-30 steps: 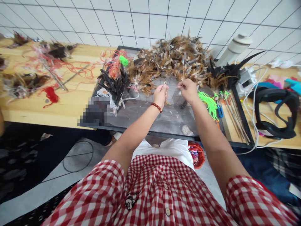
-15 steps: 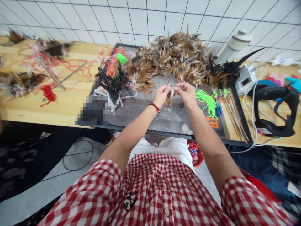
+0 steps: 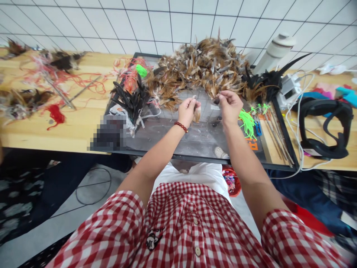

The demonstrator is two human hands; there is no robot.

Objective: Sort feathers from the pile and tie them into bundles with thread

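My left hand (image 3: 187, 111) is closed in a pinch over the dark tray (image 3: 167, 143). From its fingers hangs a small brown-and-white feather (image 3: 197, 114). My right hand (image 3: 231, 106) is apart from it, to the right, with thumb and forefinger pinched together near the front of the feather pile (image 3: 200, 67). A small dark tuft (image 3: 216, 101) shows at its fingertips; whether it is gripped or lies behind them is unclear. Bright green cords (image 3: 247, 123) lie just right of that hand.
Black feathers (image 3: 134, 98) lie at the tray's left, thin sticks (image 3: 279, 136) at its right. A pale bottle (image 3: 275, 52) stands behind, near a white charger (image 3: 289, 89) with cables. A black headset (image 3: 325, 128) rests at right. Red strings (image 3: 55, 115) and tweezers (image 3: 60, 91) are at left.
My hands have moved apart. The right has gone right and slightly up toward the pile; the left has shifted slightly left, with the feather still in its fingers.
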